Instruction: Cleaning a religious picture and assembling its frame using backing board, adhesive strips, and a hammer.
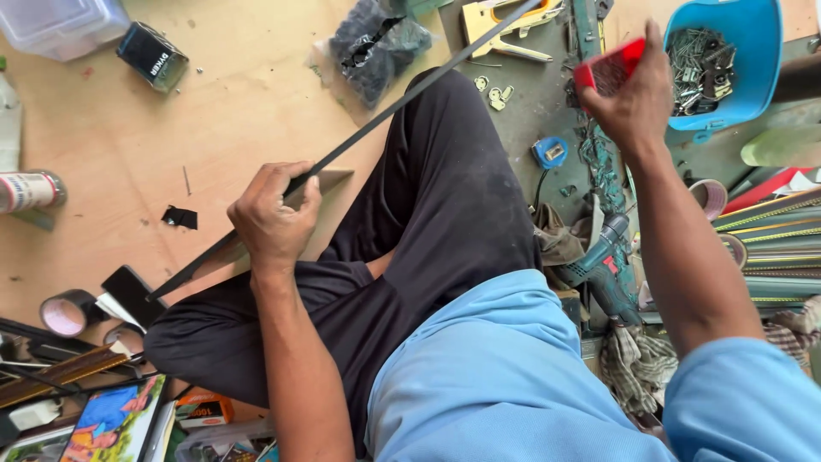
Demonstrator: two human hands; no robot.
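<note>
Gripping a Strip and a Red Box

Left hand (272,218): fingers closed around long dark strip (376,124), which runs diagonally across the lap. Right hand (633,103): fingers clamped on red box (609,70), raised beside blue tub (753,51) of metal fittings.

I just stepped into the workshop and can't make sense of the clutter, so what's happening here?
A person sits cross-legged on a plywood floor. The left hand grips a long, thin black strip that runs diagonally across the lap. The right hand is raised, holding a small red object beside a blue tub of metal hardware. A green cordless drill, a blue tape measure and rolls of tape lie around.
</note>
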